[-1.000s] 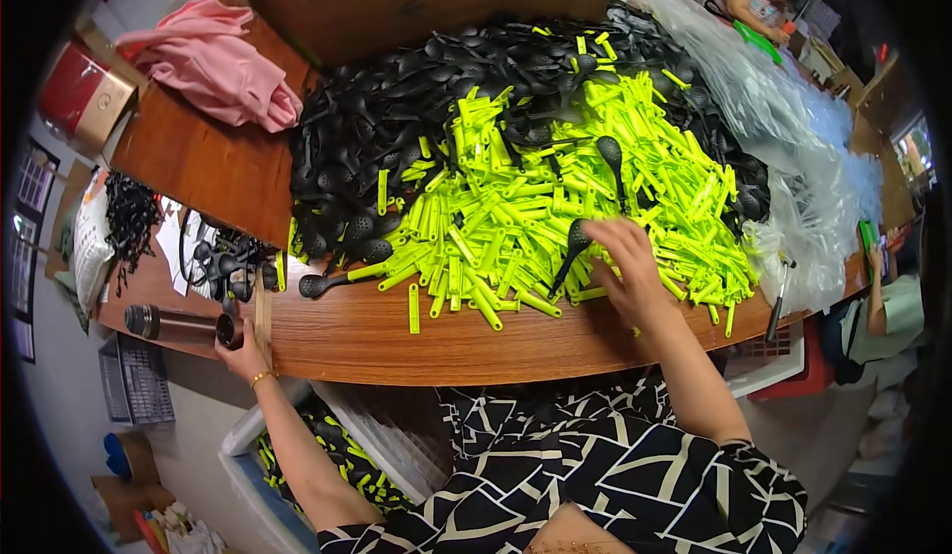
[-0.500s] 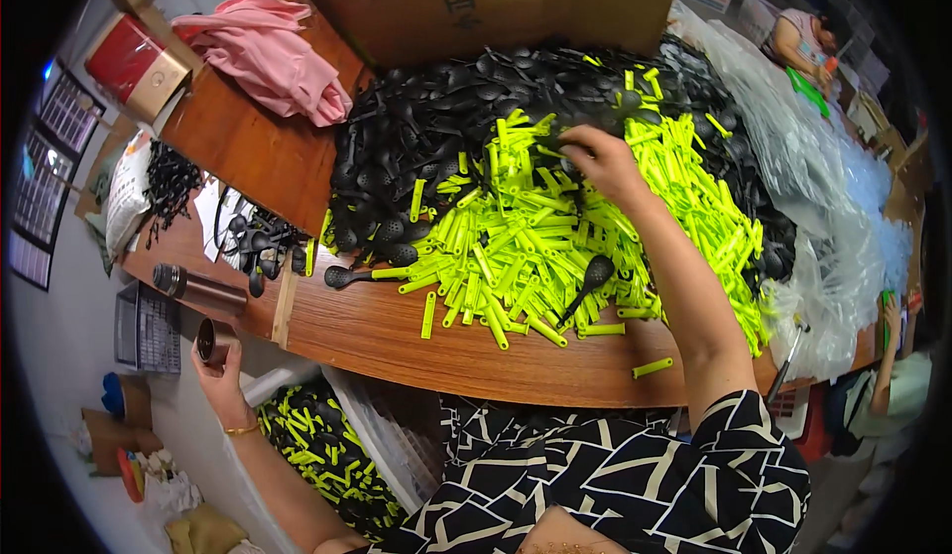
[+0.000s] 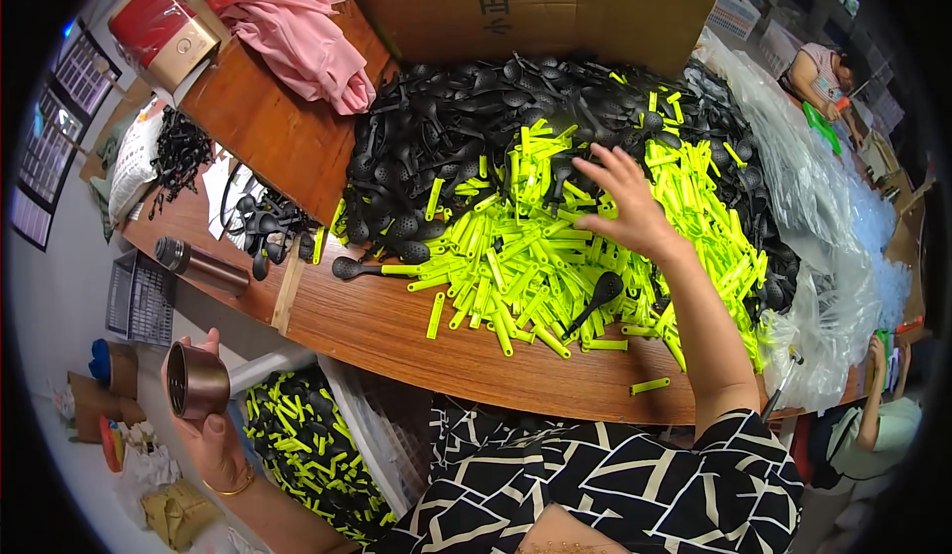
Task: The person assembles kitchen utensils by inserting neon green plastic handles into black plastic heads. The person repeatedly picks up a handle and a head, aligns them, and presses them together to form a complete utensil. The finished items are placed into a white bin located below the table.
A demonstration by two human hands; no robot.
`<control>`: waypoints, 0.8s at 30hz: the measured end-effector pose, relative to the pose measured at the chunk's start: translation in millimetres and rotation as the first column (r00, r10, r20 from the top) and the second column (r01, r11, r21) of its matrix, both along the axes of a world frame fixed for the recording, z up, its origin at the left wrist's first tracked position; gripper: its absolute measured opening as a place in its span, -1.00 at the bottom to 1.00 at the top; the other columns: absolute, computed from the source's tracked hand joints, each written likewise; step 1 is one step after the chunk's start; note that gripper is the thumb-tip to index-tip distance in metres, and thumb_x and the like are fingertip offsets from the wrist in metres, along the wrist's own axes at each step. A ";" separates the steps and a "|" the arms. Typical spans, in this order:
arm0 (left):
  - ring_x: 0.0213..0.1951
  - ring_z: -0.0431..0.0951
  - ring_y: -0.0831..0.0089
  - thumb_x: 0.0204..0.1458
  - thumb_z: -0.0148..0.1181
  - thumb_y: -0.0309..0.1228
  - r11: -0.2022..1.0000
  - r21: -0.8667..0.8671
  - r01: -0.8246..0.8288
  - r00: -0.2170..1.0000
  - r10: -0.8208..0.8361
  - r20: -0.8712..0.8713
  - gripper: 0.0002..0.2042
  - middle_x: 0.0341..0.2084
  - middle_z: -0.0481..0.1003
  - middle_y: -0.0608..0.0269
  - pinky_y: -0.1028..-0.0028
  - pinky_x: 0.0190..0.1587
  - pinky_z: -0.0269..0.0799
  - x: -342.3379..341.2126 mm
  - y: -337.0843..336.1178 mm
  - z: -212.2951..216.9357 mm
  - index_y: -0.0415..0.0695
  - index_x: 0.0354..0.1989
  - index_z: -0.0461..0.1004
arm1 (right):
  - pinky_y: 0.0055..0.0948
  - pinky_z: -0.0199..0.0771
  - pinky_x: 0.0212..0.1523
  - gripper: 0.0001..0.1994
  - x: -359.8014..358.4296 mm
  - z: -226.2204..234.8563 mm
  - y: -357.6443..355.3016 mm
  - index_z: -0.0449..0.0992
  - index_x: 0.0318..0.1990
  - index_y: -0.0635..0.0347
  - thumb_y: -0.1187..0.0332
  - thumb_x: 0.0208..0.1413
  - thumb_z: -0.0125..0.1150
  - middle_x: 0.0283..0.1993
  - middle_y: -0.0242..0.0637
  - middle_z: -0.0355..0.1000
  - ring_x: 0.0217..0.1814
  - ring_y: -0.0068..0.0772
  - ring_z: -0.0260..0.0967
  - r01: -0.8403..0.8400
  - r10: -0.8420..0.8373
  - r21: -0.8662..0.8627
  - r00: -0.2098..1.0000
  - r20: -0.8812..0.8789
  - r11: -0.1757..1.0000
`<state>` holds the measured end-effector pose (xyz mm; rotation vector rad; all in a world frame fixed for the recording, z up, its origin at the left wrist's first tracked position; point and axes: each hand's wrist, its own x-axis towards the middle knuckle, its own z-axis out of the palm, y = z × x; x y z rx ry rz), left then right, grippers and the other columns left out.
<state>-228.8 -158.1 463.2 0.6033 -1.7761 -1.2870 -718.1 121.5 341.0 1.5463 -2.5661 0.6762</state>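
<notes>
Workshop — heaped plastic spoon parts (image 3: 555, 227).

You see bright, even light, soft shadows, strong fisheye bending and a black rim from twelve to twelve o'clock.

Neon-yellow handles (image 3: 555, 256) (black spoons (image 3: 446, 127)), brown metal cup (image 3: 195, 380)

The cup (image 3: 195, 380) in the left hand (image 3: 213, 425) looks like brushed brown metal with a dull sheen, as does the flask (image 3: 201, 264). The surface (image 3: 397, 326) is smooth varnished wood. The neon handles (image 3: 526, 256) and black spoons (image 3: 446, 137) are plastic, the spoons faintly glossy
</notes>
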 end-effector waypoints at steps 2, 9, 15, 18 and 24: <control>0.37 0.25 -0.06 -0.12 0.49 0.05 0.999 -0.015 0.038 0.999 -0.038 -0.011 0.01 0.21 0.34 -0.13 -0.01 0.44 -0.03 -5.6 3.4 4.8 -0.35 0.38 0.13 | 0.08 -0.10 0.53 -0.02 -5.9 -34.0 -6.1 0.08 0.50 -0.31 -0.05 -0.09 0.51 0.59 -0.03 -0.12 0.59 0.25 -0.17 0.056 -0.054 0.103 0.998 -0.021 0.993; 0.37 0.26 0.04 -0.02 0.42 0.03 0.947 -0.144 0.287 0.958 -0.288 0.017 -0.03 0.33 0.24 -0.05 -0.14 0.49 -0.18 8.8 -4.5 14.2 -0.33 0.42 0.08 | -0.13 0.36 0.26 -0.67 -1.3 -33.9 -32.3 0.61 -0.11 -0.01 0.43 -0.11 0.41 0.09 -0.29 0.46 0.24 -0.01 0.31 -0.087 0.072 -0.119 0.990 -0.122 0.989; 0.24 0.39 0.09 -0.24 0.59 0.00 0.974 0.021 0.226 0.974 -0.226 -0.020 0.03 0.06 0.45 -0.02 -0.01 0.42 0.04 -15.9 21.6 17.3 -0.38 0.32 0.16 | -0.15 0.38 0.24 -0.76 69.3 -45.9 -4.3 0.63 -0.18 0.05 0.52 -0.06 0.36 0.07 -0.32 0.49 0.26 -0.07 0.34 -0.148 0.131 -0.126 0.983 -0.129 0.981; 0.26 0.38 0.05 -0.39 0.64 -0.22 0.940 0.104 0.325 0.944 -0.315 -0.098 0.02 0.06 0.45 -0.09 0.10 0.41 0.07 -17.3 23.8 16.4 -0.42 0.28 0.18 | -0.09 0.31 0.30 -0.77 96.5 -48.5 21.4 0.64 -0.15 0.04 0.53 0.02 0.33 0.10 -0.30 0.51 0.32 -0.05 0.34 -0.095 0.081 -0.104 0.988 -0.134 0.990; 0.18 0.48 0.19 -0.40 0.68 -0.45 0.834 0.042 0.550 0.822 -0.531 -0.206 -0.02 0.15 0.41 -0.13 0.27 0.26 0.32 -23.6 26.6 24.2 -0.46 0.27 0.21 | 0.04 0.08 0.44 -0.72 120.3 -21.8 50.5 0.61 -0.04 0.13 0.51 0.05 0.23 0.15 -0.18 0.51 0.41 0.03 0.26 -0.022 0.014 -0.095 0.996 -0.084 0.995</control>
